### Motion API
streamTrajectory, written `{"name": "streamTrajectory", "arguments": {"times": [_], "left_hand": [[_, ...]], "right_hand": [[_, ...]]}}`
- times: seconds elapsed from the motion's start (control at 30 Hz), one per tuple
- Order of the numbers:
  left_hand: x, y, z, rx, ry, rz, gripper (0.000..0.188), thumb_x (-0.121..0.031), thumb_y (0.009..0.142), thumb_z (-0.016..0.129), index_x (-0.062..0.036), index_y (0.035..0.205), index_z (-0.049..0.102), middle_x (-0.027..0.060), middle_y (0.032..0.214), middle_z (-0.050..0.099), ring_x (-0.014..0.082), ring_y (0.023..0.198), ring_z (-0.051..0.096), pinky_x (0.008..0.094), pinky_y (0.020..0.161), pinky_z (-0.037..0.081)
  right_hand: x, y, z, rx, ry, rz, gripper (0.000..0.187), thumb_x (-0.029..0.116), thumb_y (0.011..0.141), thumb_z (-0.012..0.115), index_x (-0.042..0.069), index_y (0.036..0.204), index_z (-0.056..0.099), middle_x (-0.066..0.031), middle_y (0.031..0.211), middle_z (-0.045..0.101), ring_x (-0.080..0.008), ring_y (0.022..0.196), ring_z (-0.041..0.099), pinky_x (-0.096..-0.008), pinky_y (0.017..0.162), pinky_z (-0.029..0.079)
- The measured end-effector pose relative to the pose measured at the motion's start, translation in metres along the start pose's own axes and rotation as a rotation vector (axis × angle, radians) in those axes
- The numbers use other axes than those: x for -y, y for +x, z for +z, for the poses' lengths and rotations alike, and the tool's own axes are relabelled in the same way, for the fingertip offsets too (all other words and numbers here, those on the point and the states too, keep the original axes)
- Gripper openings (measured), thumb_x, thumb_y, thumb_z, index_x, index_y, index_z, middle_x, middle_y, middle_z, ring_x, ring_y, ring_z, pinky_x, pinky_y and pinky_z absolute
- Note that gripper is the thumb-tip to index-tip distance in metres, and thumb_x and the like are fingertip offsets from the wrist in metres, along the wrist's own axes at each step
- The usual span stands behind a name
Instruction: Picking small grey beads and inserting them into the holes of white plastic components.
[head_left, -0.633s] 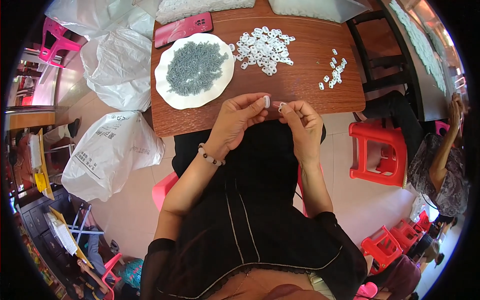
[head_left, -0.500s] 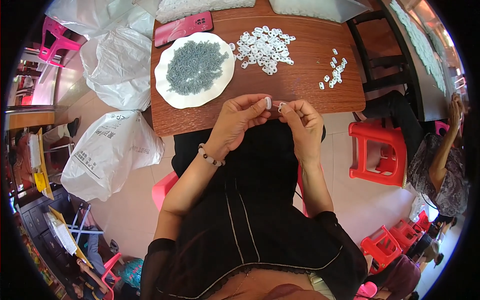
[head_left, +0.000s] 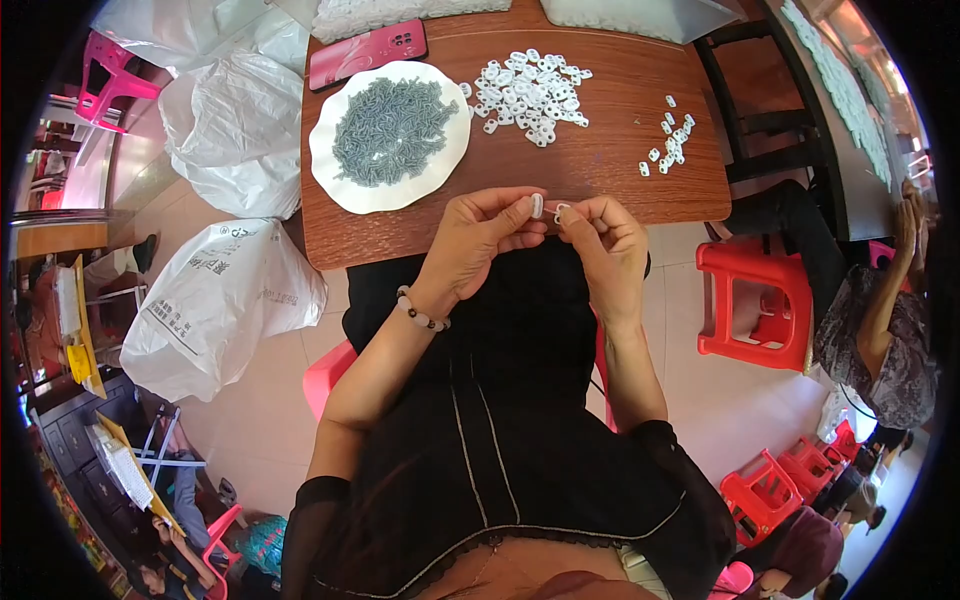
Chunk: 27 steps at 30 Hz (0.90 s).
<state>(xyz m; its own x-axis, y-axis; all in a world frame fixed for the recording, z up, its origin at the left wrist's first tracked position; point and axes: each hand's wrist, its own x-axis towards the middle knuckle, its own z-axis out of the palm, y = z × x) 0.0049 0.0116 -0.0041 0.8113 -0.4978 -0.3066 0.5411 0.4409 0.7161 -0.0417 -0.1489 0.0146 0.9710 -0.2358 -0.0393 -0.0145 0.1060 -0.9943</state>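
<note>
Over the table's near edge, my left hand (head_left: 490,232) pinches a small white oval plastic piece (head_left: 537,206) between thumb and forefinger. Close beside it, my right hand (head_left: 606,245) is closed on another small white plastic piece (head_left: 562,212) with holes. The two pieces are a short gap apart; whether anything thin joins them is too small to tell. Beyond my left hand stands a white wavy-rimmed plate (head_left: 330,178) heaped with small grey-blue screw-like pieces (head_left: 395,132). A pile of white two-holed plastic pieces (head_left: 528,95) lies right of the plate, and a smaller scatter (head_left: 673,150) lies farther right.
A pink phone (head_left: 368,55) lies behind the plate on the brown wooden table (head_left: 610,180). White plastic bags (head_left: 225,310) stand on the left. A red stool (head_left: 757,308) is at the right, near another seated person (head_left: 880,340). Tubs of white pieces edge the table's back.
My right hand has shifted very slightly, and the white piece in its fingers is turned a little. My left hand stays nearly still.
</note>
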Motion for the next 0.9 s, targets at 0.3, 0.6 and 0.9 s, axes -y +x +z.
{"name": "streamTrajectory", "arguments": {"times": [0.3,0.6,0.9], "left_hand": [[0.0003,-0.0021,0.0003,-0.032,0.025,0.022,0.026,-0.015,0.09,0.065,0.0019,0.111,0.065,0.0083,0.096,0.069,0.0117,0.08,0.066,0.0245,0.074,0.056],[0.0017,-0.0015,0.0005,-0.025,0.033,0.014,0.025,-0.013,0.091,0.063,0.0007,0.112,0.064,0.0057,0.096,0.068,0.0101,0.08,0.064,0.0239,0.073,0.055],[0.0017,-0.0022,0.0014,-0.044,0.079,0.059,0.025,-0.014,0.09,0.066,0.0015,0.109,0.066,0.0072,0.095,0.069,0.0106,0.08,0.065,0.0229,0.072,0.054]], "right_hand": [[-0.0023,-0.0001,0.0009,0.013,0.008,-0.01,0.009,0.006,0.089,0.066,0.0,0.084,0.062,0.0027,0.075,0.063,0.0015,0.064,0.051,-0.0137,0.055,0.036],[-0.0028,-0.0002,-0.0015,0.013,-0.006,-0.003,0.009,0.007,0.089,0.065,-0.001,0.085,0.063,0.0006,0.078,0.065,0.0009,0.065,0.053,-0.0135,0.056,0.038],[-0.006,0.0,0.0014,-0.001,-0.043,-0.013,0.01,0.007,0.088,0.066,0.0,0.083,0.062,0.0018,0.075,0.064,0.001,0.064,0.052,-0.0142,0.055,0.038]]}}
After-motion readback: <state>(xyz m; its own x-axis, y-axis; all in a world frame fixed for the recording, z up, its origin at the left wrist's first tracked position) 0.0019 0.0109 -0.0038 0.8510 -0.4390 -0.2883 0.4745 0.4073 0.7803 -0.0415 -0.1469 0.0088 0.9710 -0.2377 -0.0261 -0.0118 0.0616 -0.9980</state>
